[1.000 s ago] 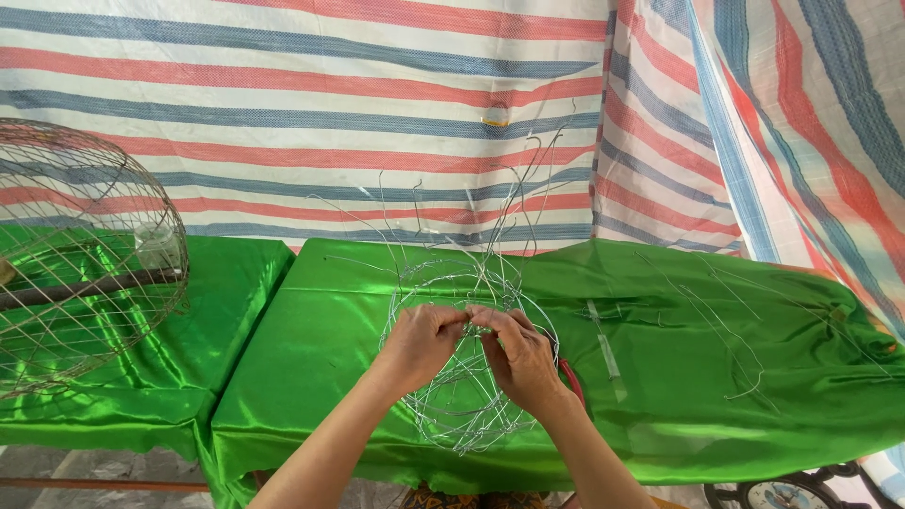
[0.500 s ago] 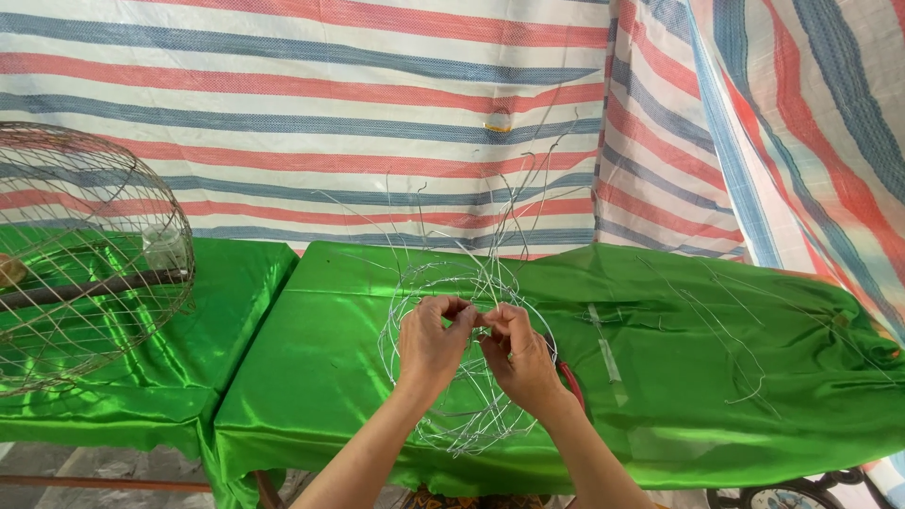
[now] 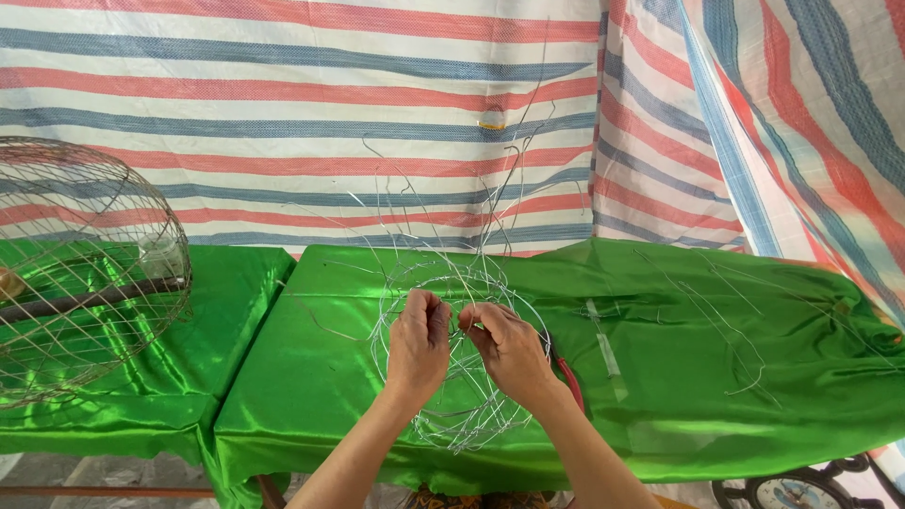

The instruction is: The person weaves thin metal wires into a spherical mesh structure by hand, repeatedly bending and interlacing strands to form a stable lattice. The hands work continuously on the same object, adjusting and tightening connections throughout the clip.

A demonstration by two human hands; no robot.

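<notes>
A half-woven basket frame of thin silver wire (image 3: 462, 358) sits between both hands, the left hand (image 3: 418, 347) and right hand (image 3: 509, 351) close together, pinching strands near its middle. It rests on the shiny green cloth-covered desk (image 3: 660, 377); striped tarpaulin (image 3: 283, 94) hangs behind. The far-left finished domed wire cage (image 3: 80, 264) is cut off.

Unfinished wire basket frame (image 3: 462, 377): thin silver rings, loose strands sticking upward, resting on green tablecloth (image 3: 660, 377).

A wire frame (image 3: 462, 377) is held over the table (image 3: 660, 396), with a finished wire basket (image 3: 85, 264) set to its left.
</notes>
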